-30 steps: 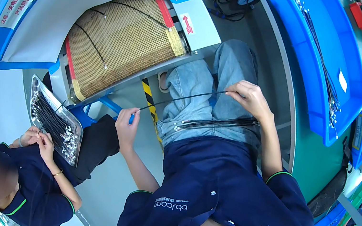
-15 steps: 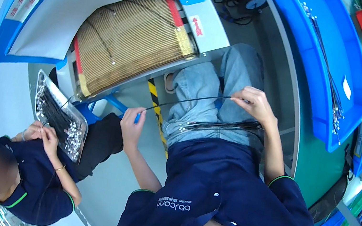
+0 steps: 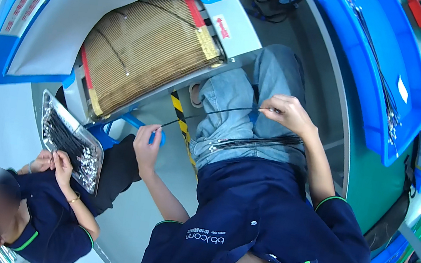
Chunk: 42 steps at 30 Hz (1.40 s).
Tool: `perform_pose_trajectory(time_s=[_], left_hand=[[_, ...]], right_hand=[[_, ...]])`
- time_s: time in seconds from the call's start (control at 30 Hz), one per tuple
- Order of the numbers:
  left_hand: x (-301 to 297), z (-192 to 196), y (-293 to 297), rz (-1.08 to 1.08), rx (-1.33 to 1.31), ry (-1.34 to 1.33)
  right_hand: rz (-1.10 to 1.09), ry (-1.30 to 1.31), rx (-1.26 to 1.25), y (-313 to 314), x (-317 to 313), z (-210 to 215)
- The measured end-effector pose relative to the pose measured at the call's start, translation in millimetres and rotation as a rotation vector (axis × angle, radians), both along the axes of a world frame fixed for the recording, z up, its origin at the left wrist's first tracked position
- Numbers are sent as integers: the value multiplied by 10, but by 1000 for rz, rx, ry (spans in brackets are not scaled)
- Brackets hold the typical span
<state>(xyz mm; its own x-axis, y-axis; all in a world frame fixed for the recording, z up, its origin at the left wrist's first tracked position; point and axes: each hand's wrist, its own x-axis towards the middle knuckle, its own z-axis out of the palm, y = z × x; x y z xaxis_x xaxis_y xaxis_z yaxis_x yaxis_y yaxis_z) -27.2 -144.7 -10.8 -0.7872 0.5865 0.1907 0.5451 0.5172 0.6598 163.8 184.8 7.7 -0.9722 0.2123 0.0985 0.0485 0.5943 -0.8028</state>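
A thin black cable [image 3: 225,110] runs between my two hands above my legs, bowed slightly upward. My left hand [image 3: 146,148] pinches its left end between thumb and fingers. In my right hand [image 3: 288,115] the other end is gripped, with a small light tip showing at the fingertips. Across my lap, just below the held cable, lies a bundle of similar black cables [image 3: 253,144] with shiny metal ends. Its right part passes under my right forearm.
Ahead on the left, a ribbed tan conveyor belt [image 3: 147,44] carries several loose cables beneath a white cover. A co-worker at left handles something small over a metal tray [image 3: 100,152] of cables. Blue bins [image 3: 367,58] with cables stand on the green bench [image 3: 372,188] at right.
My hands have shifted slightly left, still holding the cable between them. The co-worker's hands have moved closer together, and the cable strand that rose from the tray no longer shows.
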Motion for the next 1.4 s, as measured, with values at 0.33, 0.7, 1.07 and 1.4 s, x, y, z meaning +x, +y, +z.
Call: perform_pose_trajectory(time_s=[0.33,0.7,1.07,1.4], left_hand=[[-276,119,98,-48,-13,114],[-1695,141,673,-144,-33,133],[-2709,-137,1077,-251,-96,141],[-1447,488,1180,-78,791,-226]], right_hand=[[24,99,69,40,-103,5],[-126,290,258,-59,-813,-33],[-372,266,302,-365,-1473,-435],[-318,383,159,-267,-994,-146]])
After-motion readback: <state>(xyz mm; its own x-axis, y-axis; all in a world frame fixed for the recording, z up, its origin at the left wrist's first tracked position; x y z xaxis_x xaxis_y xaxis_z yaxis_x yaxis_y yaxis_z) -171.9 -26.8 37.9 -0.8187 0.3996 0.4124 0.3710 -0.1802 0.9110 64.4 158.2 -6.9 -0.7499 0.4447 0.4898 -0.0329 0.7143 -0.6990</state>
